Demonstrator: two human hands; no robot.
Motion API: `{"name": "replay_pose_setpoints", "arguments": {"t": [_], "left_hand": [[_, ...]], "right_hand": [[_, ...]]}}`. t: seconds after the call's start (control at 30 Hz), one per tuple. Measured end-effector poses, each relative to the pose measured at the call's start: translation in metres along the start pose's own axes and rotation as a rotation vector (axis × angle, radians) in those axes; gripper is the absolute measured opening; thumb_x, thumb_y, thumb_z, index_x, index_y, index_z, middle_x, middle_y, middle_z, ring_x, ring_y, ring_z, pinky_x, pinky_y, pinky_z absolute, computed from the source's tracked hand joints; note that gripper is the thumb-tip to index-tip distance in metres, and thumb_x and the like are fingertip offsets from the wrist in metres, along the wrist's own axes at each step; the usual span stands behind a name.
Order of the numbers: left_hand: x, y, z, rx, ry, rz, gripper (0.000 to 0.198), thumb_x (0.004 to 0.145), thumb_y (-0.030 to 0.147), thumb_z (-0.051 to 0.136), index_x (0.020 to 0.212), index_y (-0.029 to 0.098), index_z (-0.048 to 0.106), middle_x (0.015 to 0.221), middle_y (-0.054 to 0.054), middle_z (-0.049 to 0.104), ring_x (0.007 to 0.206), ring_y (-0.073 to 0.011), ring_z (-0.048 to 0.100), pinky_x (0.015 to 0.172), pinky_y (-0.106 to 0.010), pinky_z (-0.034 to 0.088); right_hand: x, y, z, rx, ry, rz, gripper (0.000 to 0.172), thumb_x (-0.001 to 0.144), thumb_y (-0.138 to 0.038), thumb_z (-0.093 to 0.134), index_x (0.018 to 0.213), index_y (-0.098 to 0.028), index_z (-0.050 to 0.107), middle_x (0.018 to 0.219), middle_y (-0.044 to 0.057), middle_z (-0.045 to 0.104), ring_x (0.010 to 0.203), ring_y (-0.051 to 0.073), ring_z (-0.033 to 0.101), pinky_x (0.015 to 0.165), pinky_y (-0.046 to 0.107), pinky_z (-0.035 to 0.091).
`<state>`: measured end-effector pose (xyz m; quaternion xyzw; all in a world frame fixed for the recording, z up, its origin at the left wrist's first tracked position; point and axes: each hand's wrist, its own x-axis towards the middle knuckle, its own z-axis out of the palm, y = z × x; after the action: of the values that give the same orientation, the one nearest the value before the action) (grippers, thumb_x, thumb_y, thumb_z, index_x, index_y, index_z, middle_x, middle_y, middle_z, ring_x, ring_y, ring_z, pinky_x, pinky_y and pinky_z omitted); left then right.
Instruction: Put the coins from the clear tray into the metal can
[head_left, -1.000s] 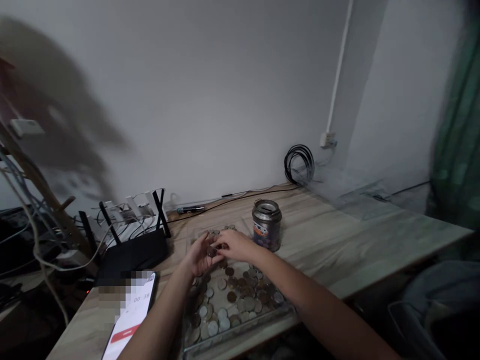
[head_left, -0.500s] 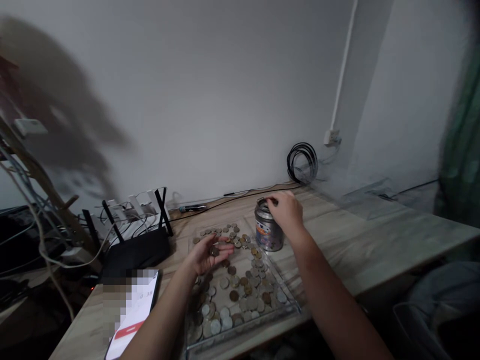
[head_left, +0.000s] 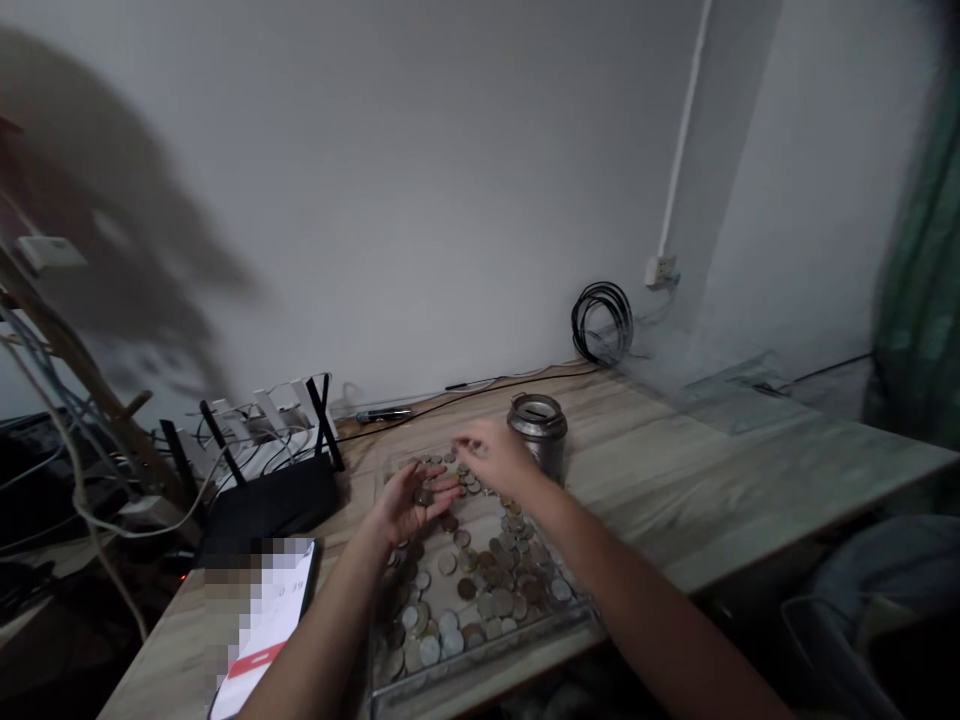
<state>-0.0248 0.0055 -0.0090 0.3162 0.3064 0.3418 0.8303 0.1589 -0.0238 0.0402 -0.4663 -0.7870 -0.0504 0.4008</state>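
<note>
My left hand (head_left: pixel 411 508) is palm up over the clear tray (head_left: pixel 480 655), its fingers partly spread, with a few coins (head_left: pixel 424 497) resting in it. Many loose coins, silver and brownish, lie scattered across the tray. My right hand (head_left: pixel 495 458), a little blurred, hovers just above and to the right of my left fingers. Its fingertips look slightly apart, and I see nothing in them. Behind my right wrist stands a silver metal can (head_left: pixel 538 425) with a slot in its lid; hand and forearm hide part of its front.
On the left sit a black router (head_left: pixel 274 510) with upright antennas, tangled cables and a phone (head_left: pixel 277 610) with a lit screen. A pen-like object (head_left: pixel 384 414) lies by the wall. Coiled black cable (head_left: pixel 602 322) leans at the back right.
My right hand has left the can's lid and swung left toward my left hand. The lid's slot is now uncovered. My left hand stays nearly still with its coins.
</note>
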Motion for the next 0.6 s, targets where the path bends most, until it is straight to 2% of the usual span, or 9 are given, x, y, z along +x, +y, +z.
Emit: {"name": "replay_pose_setpoints", "arguments": {"t": [0.07, 0.13, 0.23, 0.37, 0.47, 0.53, 0.6], "left_hand": [[0.0, 0.0, 0.0, 0.011, -0.017, 0.017, 0.04, 0.085, 0.04, 0.032, 0.101, 0.009, 0.052, 0.081, -0.014, 0.064, 0.074, -0.0191, 0.063, 0.064, -0.029, 0.049], [-0.001, 0.0, 0.001, 0.029, -0.05, 0.008, 0.043, 0.086, 0.043, 0.028, 0.098, 0.01, 0.054, 0.073, -0.011, 0.064, 0.064, -0.0173, 0.062, 0.055, -0.026, 0.048], [0.0, -0.002, 0.0, 0.041, -0.117, -0.032, 0.045, 0.085, 0.045, 0.028, 0.099, 0.01, 0.053, 0.073, -0.011, 0.063, 0.06, -0.0166, 0.062, 0.048, -0.023, 0.046], [0.003, -0.004, -0.003, 0.055, -0.138, -0.081, 0.036, 0.085, 0.039, 0.034, 0.098, 0.011, 0.053, 0.075, -0.009, 0.064, 0.063, -0.0157, 0.063, 0.056, -0.025, 0.049], [0.004, -0.005, -0.005, 0.06, -0.104, -0.091, 0.03, 0.085, 0.032, 0.037, 0.097, 0.01, 0.052, 0.076, -0.009, 0.065, 0.069, -0.0157, 0.064, 0.066, -0.025, 0.05], [0.004, -0.004, -0.004, 0.072, -0.087, -0.1, 0.03, 0.084, 0.03, 0.037, 0.098, 0.007, 0.052, 0.08, -0.012, 0.065, 0.075, -0.0171, 0.064, 0.066, -0.024, 0.05], [0.003, -0.003, -0.002, 0.082, -0.049, -0.097, 0.028, 0.083, 0.023, 0.038, 0.1, 0.005, 0.051, 0.087, -0.016, 0.064, 0.082, -0.0189, 0.063, 0.066, -0.023, 0.05]], "right_hand": [[-0.004, -0.012, 0.02, 0.057, -0.271, -0.107, 0.016, 0.073, -0.025, 0.054, 0.085, -0.022, 0.065, 0.077, 0.001, 0.061, 0.069, 0.012, 0.051, 0.058, 0.022, 0.033], [-0.007, -0.017, 0.032, 0.064, -0.452, -0.161, 0.015, 0.07, -0.028, 0.058, 0.081, -0.021, 0.065, 0.075, 0.0, 0.061, 0.063, 0.011, 0.05, 0.052, 0.021, 0.029], [-0.009, -0.015, 0.039, 0.026, -0.529, -0.15, 0.017, 0.067, -0.033, 0.06, 0.077, -0.019, 0.065, 0.076, 0.001, 0.062, 0.063, 0.011, 0.05, 0.05, 0.021, 0.026], [-0.008, -0.014, 0.037, -0.035, -0.568, -0.143, 0.016, 0.074, -0.029, 0.053, 0.077, -0.02, 0.066, 0.078, 0.002, 0.064, 0.07, 0.013, 0.053, 0.055, 0.022, 0.028], [-0.006, -0.016, 0.029, -0.102, -0.506, -0.092, 0.02, 0.08, -0.027, 0.046, 0.079, -0.02, 0.065, 0.08, 0.003, 0.064, 0.073, 0.014, 0.054, 0.059, 0.023, 0.031], [-0.003, -0.014, 0.015, -0.147, -0.335, -0.005, 0.025, 0.083, -0.029, 0.041, 0.083, -0.021, 0.064, 0.083, 0.003, 0.063, 0.076, 0.014, 0.054, 0.062, 0.023, 0.032], [0.0, -0.005, -0.006, -0.192, -0.088, 0.102, 0.027, 0.085, -0.029, 0.037, 0.087, -0.021, 0.062, 0.087, 0.004, 0.062, 0.079, 0.014, 0.053, 0.065, 0.024, 0.033]]}}
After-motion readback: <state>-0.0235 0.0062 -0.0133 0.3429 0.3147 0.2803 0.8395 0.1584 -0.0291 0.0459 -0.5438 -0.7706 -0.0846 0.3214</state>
